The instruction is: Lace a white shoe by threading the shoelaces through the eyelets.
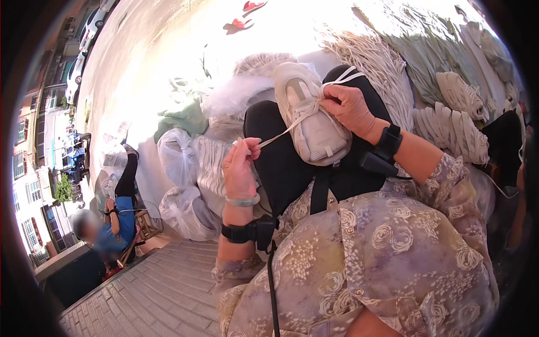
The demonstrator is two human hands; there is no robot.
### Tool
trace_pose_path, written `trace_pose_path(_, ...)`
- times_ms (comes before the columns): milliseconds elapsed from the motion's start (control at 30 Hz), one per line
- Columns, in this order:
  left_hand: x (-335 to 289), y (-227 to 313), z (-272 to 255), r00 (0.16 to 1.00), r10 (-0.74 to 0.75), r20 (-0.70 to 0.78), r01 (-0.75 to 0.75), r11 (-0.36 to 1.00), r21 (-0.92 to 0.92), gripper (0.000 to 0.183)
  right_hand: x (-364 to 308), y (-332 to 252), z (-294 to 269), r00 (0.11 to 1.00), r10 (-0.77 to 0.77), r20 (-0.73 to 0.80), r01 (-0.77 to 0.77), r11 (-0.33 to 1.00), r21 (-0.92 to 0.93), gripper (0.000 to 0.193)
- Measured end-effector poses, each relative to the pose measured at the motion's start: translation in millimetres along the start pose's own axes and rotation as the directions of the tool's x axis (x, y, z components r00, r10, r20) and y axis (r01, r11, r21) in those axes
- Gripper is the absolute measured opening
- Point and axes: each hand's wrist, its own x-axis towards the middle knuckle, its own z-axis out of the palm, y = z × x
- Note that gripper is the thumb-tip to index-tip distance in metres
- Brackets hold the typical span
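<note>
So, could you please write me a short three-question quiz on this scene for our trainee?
1. Multiple choice: where is the pale shoe?
a) on the brick paving
b) on the person's lap
c) inside a plastic bag

2. True or false: a lace stretches from the shoe to the left hand.

3. Short answer: which wrist wears a bracelet as well as a black band?

Key:
1. b
2. True; the fingers of the right hand also pinch the lace, close to the shoe.
3. The left wrist.
</note>
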Motion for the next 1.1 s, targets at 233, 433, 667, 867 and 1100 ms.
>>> trace_pose_path(233, 10.2, -7.9, 29.6, 0.993, 0.019, 0.12, -0.045, 0.976, 0.214, 0.026, -0.9, -11.3, -22.9, 0.998, 0.047, 0.041, -0.027, 0.921, -0.388, 0.016)
trace_pose_path(433, 12.2, -19.4, 49.7, 0.993, 0.002, 0.122, 0.004, 0.999, -0.048, 0.018, -8.2, -38.4, -8.1, 0.774, -0.466, 0.429, 0.627, 0.66, -0.414, 0.018)
trace_pose_path(667, 21.0, -30.4, 55.7, 0.985, 0.124, 0.122, -0.124, 0.992, -0.008, 0.011, -1.7, -30.6, -0.6, 0.752, -0.461, 0.471, 0.659, 0.54, -0.524, 0.038)
trace_pose_path(867, 37.2, -35.5, 61.5, 0.962, 0.265, 0.061, -0.271, 0.953, 0.134, 0.009, 1.4, -31.0, -0.4, 0.799, -0.412, 0.439, 0.599, 0.612, -0.516, 0.044)
trace_pose_path(1100, 57.3, -55.0, 64.9, 0.893, 0.45, 0.014, -0.436, 0.856, 0.276, 0.011, -0.4, -27.8, 1.3, 0.82, -0.403, 0.406, 0.57, 0.638, -0.518, 0.045)
